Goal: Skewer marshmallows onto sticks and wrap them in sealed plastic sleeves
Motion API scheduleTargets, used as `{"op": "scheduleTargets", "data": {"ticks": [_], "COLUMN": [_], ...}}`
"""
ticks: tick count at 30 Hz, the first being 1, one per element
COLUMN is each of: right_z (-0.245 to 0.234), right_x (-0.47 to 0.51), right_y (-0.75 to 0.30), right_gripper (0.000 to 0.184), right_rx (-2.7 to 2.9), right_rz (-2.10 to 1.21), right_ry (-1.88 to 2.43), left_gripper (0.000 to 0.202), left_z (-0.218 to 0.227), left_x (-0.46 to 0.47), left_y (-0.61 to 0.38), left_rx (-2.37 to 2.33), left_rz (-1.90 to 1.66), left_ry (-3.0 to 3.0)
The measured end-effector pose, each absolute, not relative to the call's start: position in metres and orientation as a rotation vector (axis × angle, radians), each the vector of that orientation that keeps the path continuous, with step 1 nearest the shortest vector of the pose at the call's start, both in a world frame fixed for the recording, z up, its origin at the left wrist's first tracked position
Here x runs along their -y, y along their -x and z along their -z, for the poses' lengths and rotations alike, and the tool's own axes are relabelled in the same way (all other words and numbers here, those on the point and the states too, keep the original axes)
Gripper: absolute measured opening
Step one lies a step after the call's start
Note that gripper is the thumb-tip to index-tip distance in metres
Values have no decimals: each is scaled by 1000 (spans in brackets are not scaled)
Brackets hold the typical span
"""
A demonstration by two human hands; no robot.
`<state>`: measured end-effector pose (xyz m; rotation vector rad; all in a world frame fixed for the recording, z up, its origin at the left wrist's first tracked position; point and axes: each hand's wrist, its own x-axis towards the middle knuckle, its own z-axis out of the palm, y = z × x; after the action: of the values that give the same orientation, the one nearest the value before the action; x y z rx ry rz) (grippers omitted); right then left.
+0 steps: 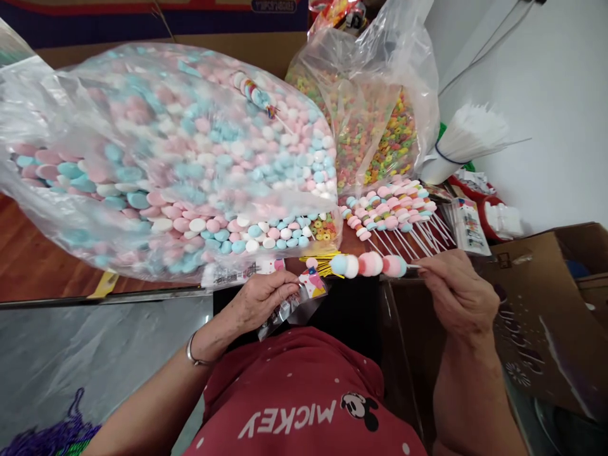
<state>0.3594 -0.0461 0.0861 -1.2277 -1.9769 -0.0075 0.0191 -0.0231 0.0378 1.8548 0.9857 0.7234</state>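
Note:
My right hand (458, 292) pinches the white stick of a marshmallow skewer (368, 264), which carries blue, white and pink pieces and points left. My left hand (259, 301) is closed on a small clear printed wrapper bag (304, 292), its mouth facing the skewer's tip. Yellow twist ties (319, 261) lie just behind the wrapper. A big clear bag of pink, blue and white marshmallows (180, 164) fills the space beyond my left hand.
Finished skewers (394, 212) lie in a pile at the right of the marshmallow bag. Behind them stand a bag of coloured ring candy (375, 136) and a bundle of white sticks (463, 142). A cardboard box (551, 316) sits at my right.

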Motion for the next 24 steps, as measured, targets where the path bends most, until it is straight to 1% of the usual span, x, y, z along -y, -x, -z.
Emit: {"op": "scheduleTargets", "data": {"ticks": [5, 14, 20, 24], "right_z": [-90, -85, -87, -91], "right_x": [42, 35, 30, 29], "right_y": [-345, -344, -342, -340], "right_gripper": [19, 16, 18, 22], "right_rx": [2080, 2109, 2088, 2063], "right_rz": [-42, -13, -56, -125], "right_ry": [1129, 1102, 1060, 1066], "left_gripper": [24, 27, 31, 29], "left_z": [-37, -23, -23, -18], "left_x": [24, 31, 30, 30], "left_y": [-15, -16, -14, -12], "left_rx": [-976, -1025, -1029, -1004], "left_rz": [-776, -933, -1024, -1084], "left_ry": [-1834, -1528, -1688, -1731]}}
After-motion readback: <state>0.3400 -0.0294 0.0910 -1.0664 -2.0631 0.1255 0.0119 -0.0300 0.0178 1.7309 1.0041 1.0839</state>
